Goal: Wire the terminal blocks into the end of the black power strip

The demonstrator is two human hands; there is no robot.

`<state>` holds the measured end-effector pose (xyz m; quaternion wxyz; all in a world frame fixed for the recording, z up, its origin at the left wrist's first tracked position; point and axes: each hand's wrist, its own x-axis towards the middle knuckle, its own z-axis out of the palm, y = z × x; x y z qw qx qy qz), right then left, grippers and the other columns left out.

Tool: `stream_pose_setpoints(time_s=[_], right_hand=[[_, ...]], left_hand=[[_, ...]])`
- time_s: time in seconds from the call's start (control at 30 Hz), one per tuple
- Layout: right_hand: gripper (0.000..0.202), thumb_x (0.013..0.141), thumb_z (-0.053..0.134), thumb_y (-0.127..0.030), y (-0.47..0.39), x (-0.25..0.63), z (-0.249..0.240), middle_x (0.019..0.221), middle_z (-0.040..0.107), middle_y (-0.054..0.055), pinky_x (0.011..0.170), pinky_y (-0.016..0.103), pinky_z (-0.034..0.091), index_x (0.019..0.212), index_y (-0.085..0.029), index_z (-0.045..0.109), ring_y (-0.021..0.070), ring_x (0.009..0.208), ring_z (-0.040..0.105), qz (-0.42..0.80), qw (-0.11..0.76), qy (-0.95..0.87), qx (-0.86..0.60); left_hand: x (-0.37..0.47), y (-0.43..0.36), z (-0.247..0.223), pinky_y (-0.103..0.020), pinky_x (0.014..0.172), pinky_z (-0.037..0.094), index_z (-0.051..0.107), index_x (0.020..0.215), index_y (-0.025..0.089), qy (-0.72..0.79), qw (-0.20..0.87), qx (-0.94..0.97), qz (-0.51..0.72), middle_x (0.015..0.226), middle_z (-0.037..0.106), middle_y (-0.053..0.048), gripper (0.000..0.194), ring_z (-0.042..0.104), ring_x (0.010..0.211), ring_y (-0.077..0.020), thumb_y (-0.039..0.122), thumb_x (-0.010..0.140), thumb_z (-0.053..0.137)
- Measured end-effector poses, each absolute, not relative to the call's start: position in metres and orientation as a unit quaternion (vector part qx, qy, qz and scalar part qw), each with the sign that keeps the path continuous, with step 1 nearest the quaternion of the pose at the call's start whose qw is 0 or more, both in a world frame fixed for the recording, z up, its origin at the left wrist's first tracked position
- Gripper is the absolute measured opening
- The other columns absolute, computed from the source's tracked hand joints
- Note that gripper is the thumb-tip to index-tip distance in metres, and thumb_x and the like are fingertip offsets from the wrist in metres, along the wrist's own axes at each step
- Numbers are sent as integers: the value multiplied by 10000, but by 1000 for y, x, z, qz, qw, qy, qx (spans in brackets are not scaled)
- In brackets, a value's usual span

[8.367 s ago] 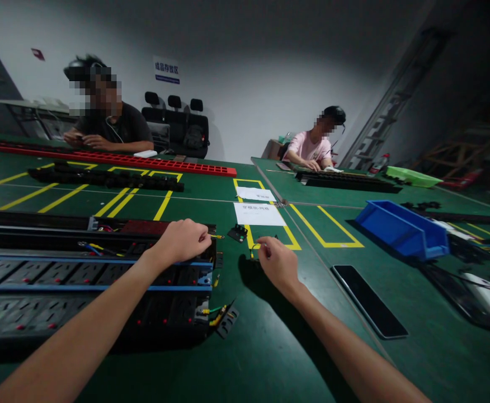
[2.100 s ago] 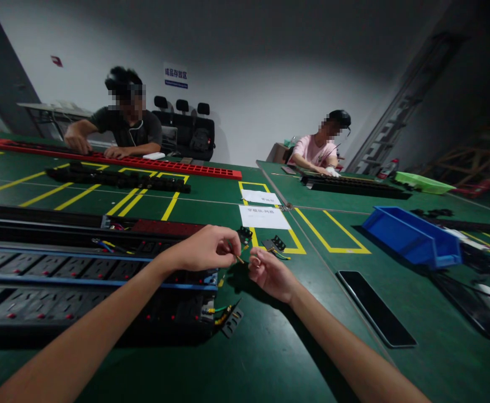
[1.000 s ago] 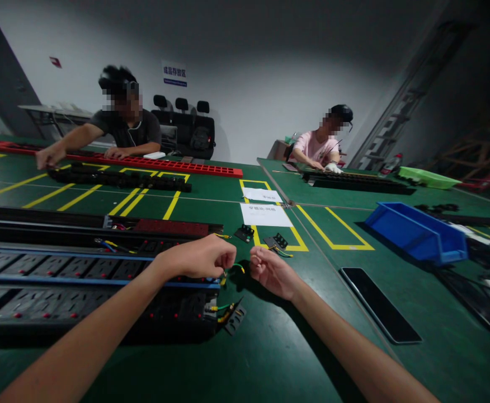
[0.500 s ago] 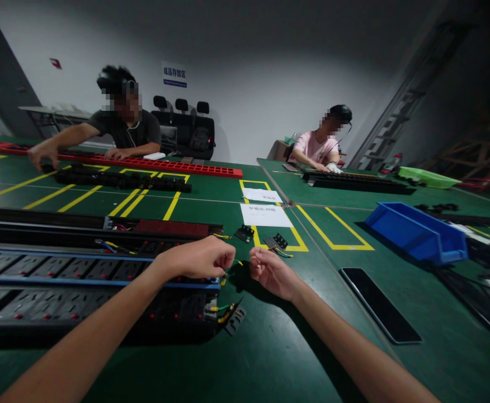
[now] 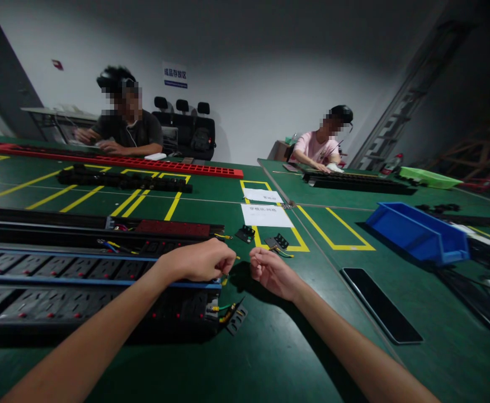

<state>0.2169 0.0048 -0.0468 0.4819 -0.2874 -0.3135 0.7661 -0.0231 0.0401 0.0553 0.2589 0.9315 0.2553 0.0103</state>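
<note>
My left hand [image 5: 203, 259] is closed, its fingers curled down over the end of a long power strip with blue edges [image 5: 114, 267]. A bit of yellow-ended wire [image 5: 225, 279] shows beneath its fingertips. Facing it across a small gap, my right hand [image 5: 272, 272] is closed in a pinch above the table. Whatever either hand holds is hidden by the fingers. Nearer to me lies a second black power strip [image 5: 186, 307], with a green-yellow wire and a black end plate [image 5: 237, 319] at its tip. Two black end plates, one upper [image 5: 245, 233] and one lower [image 5: 277, 242], lie beyond my hands.
A phone [image 5: 381, 305] and a blue bin [image 5: 417, 232] are on the right. Labelled paper sheets [image 5: 265, 215] lie ahead on the green table [image 5: 278, 347]. Across it sit two people, with a red rail [image 5: 211, 169] before the left one and a black rail [image 5: 358, 183] before the right.
My hands stay almost in place. The person at the far left has drawn an outstretched arm back from the black parts on the table, bringing both hands close together.
</note>
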Motion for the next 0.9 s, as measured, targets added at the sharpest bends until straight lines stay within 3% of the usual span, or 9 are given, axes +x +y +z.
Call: stream_pose_setpoints(time_s=[0.23, 0.9], right_hand=[[225, 770, 888, -220, 5, 216, -45, 674, 657, -37, 576, 175, 473, 903, -159, 716, 63, 561, 563, 764, 478, -322, -291], [232, 782, 890, -247, 4, 217, -47, 676, 622, -50, 597, 172, 456, 915, -170, 716, 58, 572, 532, 758, 471, -344, -291]], left_hand=[[-19, 30, 58, -310, 631, 276, 579, 735, 194, 269, 159, 950, 21, 745, 595, -10, 185, 502, 728, -170, 10, 756, 571], [-12, 30, 49, -305, 701, 341, 582, 798, 192, 271, 178, 946, 12, 852, 605, -35, 144, 541, 847, -197, 51, 799, 613]])
